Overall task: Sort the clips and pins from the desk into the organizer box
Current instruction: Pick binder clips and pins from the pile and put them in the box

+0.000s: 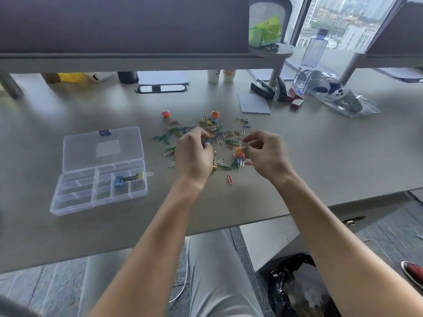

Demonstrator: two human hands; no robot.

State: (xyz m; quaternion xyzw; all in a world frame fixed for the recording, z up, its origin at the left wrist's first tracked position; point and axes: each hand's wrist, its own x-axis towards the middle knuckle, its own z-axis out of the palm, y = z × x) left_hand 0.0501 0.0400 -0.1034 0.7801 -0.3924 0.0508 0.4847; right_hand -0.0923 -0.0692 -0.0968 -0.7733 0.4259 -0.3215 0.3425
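Observation:
A scatter of coloured paper clips (176, 131) and small binder clips (204, 121) lies in the middle of the grey desk (320, 161). My left hand (193, 154) hovers over the pile with curled fingers pinching a blue binder clip (207, 141). My right hand (266, 152) is just right of it, fingertips pinched on a small clip I cannot make out, above an orange clip (238, 151). The clear organizer box (68, 202) lies open to the left, its lid (103, 148) flat behind it. One compartment holds a blue binder clip (118, 180) and a yellow one (140, 176).
Two round push magnets, pink (166, 114) and orange (215, 114), sit behind the pile. A lone red paper clip (229, 179) lies near the desk's front. A grey notepad (253, 103), stapler (262, 89), water bottle (311, 62) and a bagged controller (348, 101) stand at the back right.

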